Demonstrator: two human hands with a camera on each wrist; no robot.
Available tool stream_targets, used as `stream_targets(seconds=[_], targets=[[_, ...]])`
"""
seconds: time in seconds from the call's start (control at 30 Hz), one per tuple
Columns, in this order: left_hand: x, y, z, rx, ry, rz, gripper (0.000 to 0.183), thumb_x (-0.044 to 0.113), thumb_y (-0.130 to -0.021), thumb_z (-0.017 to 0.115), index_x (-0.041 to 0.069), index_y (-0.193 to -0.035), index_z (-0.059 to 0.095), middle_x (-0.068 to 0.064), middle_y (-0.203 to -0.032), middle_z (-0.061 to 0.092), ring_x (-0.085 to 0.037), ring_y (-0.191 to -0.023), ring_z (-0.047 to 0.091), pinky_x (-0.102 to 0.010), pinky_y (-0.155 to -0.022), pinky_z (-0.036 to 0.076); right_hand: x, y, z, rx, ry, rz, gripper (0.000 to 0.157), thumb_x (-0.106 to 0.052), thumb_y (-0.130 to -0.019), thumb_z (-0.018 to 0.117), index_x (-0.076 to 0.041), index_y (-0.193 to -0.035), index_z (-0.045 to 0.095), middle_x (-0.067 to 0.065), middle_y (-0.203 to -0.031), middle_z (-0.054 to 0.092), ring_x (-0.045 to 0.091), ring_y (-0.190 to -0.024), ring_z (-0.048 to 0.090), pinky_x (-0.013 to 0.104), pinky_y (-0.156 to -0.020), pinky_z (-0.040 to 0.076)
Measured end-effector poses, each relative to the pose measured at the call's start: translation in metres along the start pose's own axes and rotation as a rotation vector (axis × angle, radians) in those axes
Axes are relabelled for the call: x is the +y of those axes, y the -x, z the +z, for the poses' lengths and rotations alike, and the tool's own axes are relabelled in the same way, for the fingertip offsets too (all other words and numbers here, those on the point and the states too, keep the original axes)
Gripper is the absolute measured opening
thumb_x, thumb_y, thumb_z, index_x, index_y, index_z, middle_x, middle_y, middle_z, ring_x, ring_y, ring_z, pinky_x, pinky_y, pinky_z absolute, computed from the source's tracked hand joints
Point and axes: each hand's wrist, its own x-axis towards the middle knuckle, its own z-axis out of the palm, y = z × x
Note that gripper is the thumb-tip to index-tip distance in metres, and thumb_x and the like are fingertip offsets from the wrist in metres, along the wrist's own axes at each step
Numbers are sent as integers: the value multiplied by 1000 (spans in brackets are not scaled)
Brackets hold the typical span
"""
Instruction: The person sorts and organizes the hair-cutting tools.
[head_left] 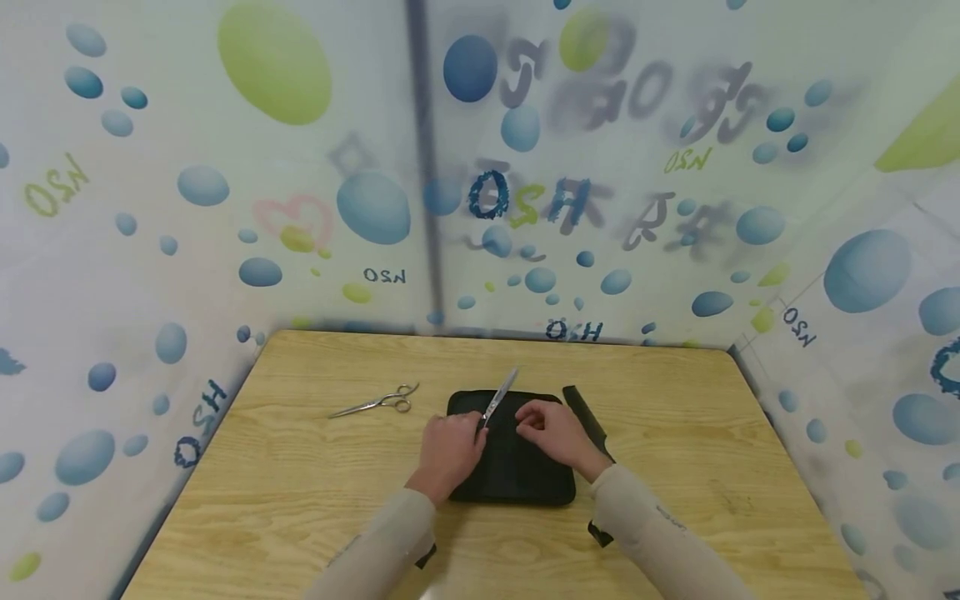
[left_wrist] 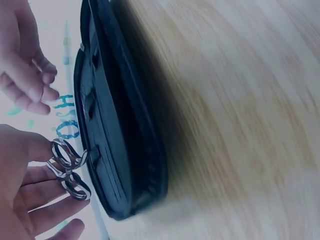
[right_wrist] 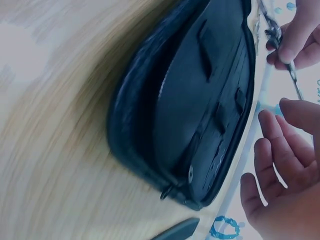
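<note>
My left hand (head_left: 450, 454) pinches a pair of hair scissors (head_left: 498, 398) over the left part of a black case (head_left: 517, 475). Their blades point up and away, and the finger rings (left_wrist: 70, 167) show in the left wrist view beside the thumb and fingers. My right hand (head_left: 555, 432) hovers over the right part of the case, fingers loosely bent and holding nothing. Inside the case, loops (right_wrist: 220, 117) run along a flat black panel, and a zipper pull (right_wrist: 165, 192) hangs at its corner.
A second pair of scissors (head_left: 378, 402) lies on the wooden table (head_left: 285, 500), left of the case. On the right, a black comb (head_left: 585, 414) lies partly behind my right wrist. A patterned wall (head_left: 480, 283) stands along the table's far edge.
</note>
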Motion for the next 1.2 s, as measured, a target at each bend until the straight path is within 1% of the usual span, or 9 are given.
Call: stream_targets(seconds=[0.17,0.37,0.47,0.57,0.7,0.83,0.93,1.03,1.2], targets=[[-14,1,0,15,-66,52,19,33,-90,68,15,-85,66,1,-78,73,-17,-69,67,-40,-74,52,8,4,-4,10,155,-35,19,-14,-87,72,-11,-106,70,-1,-95,73,14,-87,68,39,-83,55],[-30,2,-4,2,-153,123,18,31,-90,67,14,-88,66,-1,-85,74,-17,-75,69,-41,-79,50,15,9,-13,-31,245,-93,26,-14,-84,75,-10,-109,69,3,-102,73,19,-94,69,43,-87,54],[-38,2,-3,15,-167,141,17,29,-89,68,12,-89,67,-2,-88,75,-20,-77,70,-42,-80,49,19,10,-17,-43,283,-95,28,-16,-84,75,-9,-111,69,4,-107,72,21,-99,68,44,-91,52],[-46,2,-4,13,-192,155,16,28,-89,68,12,-91,67,-2,-92,75,-21,-82,71,-41,-81,49,22,11,-20,-49,323,-69,32,-17,-84,76,-10,-115,68,5,-112,71,25,-106,65,49,-96,47],[-55,1,-6,-2,-224,175,15,28,-91,67,13,-94,67,-1,-97,75,-22,-88,71,-40,-82,47,25,13,-24,-61,405,-41,42,-20,-83,77,-9,-122,65,9,-122,68,31,-114,60,57,-100,41],[-62,1,-8,-25,-230,208,10,20,-91,63,12,-94,68,-2,-98,75,-23,-89,70,-41,-83,48,28,17,-27,-71,486,-33,56,-24,-80,80,-8,-130,60,15,-129,63,37,-118,58,59,-101,40],[-67,0,-9,-45,-245,233,11,19,-93,60,12,-96,69,-3,-99,75,-23,-91,70,-42,-85,49,29,19,-29,-83,516,-27,64,-26,-79,81,-8,-135,56,16,-134,59,37,-123,55,60,-101,39],[-73,0,-9,-59,-260,243,14,22,-95,59,13,-97,69,-3,-99,74,-23,-92,69,-44,-89,49,30,21,-31,-116,537,-25,71,-29,-79,81,-7,-140,51,16,-143,52,35,-131,49,59,-103,37],[-83,0,-9,-88,-289,256,11,17,-94,58,13,-97,68,-2,-99,73,-24,-94,68,-44,-93,48,33,24,-35,-176,554,-43,83,-35,-77,81,-3,-145,45,16,-151,43,35,-136,44,60,-105,33]])
